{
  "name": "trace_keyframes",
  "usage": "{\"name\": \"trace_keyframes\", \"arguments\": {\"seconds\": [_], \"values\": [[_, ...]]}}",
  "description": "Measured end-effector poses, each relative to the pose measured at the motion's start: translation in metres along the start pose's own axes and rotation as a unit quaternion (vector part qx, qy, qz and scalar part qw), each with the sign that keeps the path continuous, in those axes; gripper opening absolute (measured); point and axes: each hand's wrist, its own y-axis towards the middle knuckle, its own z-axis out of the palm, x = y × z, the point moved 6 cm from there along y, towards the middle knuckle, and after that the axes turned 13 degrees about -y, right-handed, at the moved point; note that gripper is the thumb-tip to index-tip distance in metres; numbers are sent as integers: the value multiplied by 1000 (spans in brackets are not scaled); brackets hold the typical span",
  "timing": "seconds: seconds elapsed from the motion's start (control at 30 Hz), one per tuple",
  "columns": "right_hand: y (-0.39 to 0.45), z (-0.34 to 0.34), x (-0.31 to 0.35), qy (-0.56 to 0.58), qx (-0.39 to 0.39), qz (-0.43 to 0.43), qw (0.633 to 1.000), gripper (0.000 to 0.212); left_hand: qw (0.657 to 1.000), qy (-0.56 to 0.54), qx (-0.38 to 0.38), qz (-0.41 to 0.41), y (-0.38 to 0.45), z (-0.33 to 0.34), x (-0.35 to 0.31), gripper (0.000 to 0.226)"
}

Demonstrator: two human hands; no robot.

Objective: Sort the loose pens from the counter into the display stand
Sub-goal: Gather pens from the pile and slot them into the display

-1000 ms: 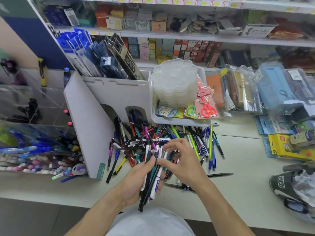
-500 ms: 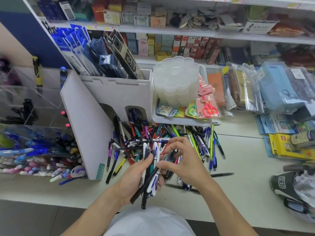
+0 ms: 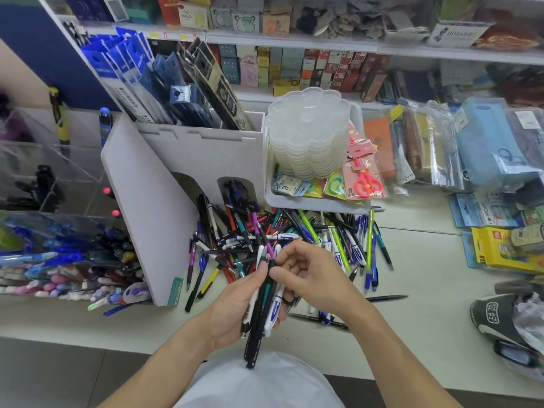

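The left hand [image 3: 235,301] grips a bundle of pens [image 3: 263,301] above the tabletop [image 3: 426,319]. The right hand [image 3: 318,275] pinches the bundle's upper end. Loose pens [image 3: 294,234] lie heaped just beside the white display stand [image 3: 153,219].

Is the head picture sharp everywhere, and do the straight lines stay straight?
Head view: the bundle of pens in the left hand is fairly sharp; the top shelf is soft, and its edges bow from the wide lens; the light is even.
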Motion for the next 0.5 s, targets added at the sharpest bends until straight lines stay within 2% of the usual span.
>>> {"name": "trace_keyframes", "arguments": {"seconds": [0.2, 0.37, 0.5], "values": [[-2, 12, -1, -57, -28, -28, 998, 36, 1000, -5, -23, -18, 4, -4, 6, 78], [-3, 11, -4, -67, -35, -35, 997, 27, 999, -2, -29, -13, 9, -8, 9, 81], [-5, 8, -9, 8, -16, -10, 1000, 23, 999, 22, -25, 0, 10, -6, 8, 73]]}}
